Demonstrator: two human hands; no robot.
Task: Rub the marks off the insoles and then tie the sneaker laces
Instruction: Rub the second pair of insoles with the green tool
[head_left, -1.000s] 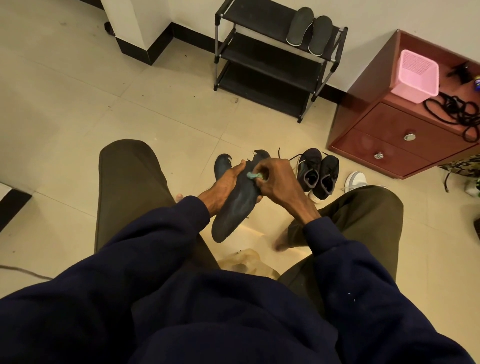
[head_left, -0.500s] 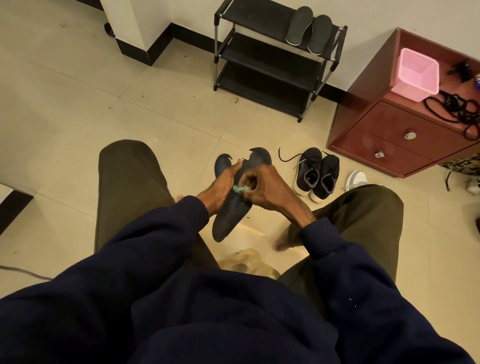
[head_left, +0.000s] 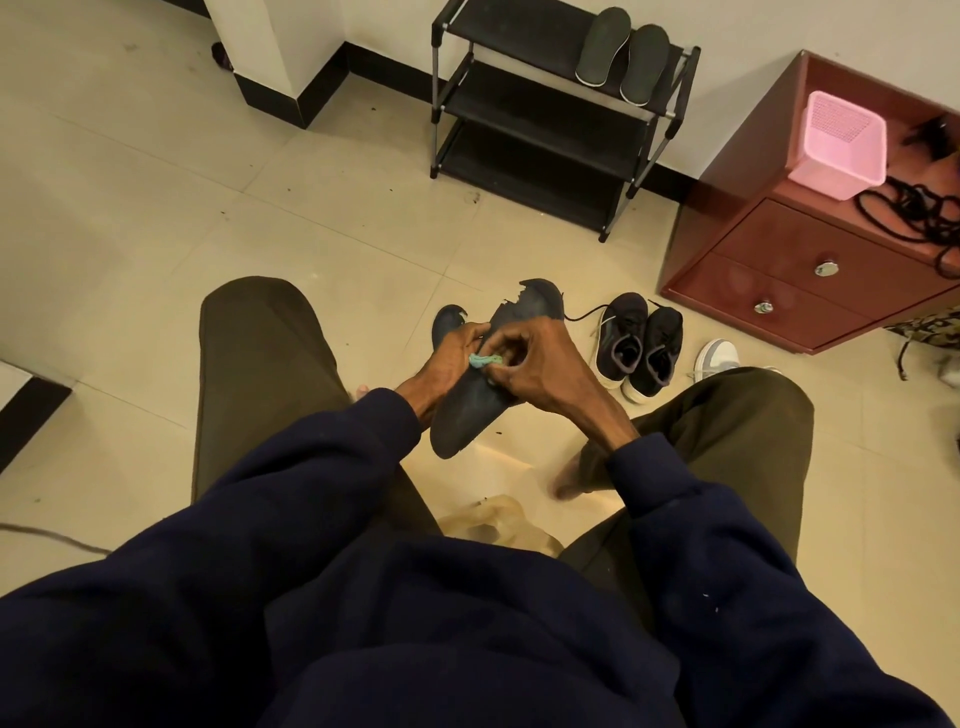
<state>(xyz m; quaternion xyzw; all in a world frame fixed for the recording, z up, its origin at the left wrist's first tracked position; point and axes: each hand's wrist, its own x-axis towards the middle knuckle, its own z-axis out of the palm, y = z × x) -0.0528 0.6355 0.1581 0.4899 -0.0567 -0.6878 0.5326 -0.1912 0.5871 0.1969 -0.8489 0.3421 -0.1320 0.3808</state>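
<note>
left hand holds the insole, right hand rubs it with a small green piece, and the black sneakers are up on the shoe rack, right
Not quite: the head view shows the black sneakers on the floor beside the red cabinet, not on the shoe rack. The left hand does hold the insole, and the right hand pinches the small green piece against it.

No text, label, brand, number or sign can be read anywhere in the view. Nothing legible shows on the pair of dark fabric sneakers (head_left: 639, 343), the worn dark foam insole (head_left: 475, 415) or the pink perforated plastic basket (head_left: 831, 174); their surfaces are too small and too dim to show any print.
</note>
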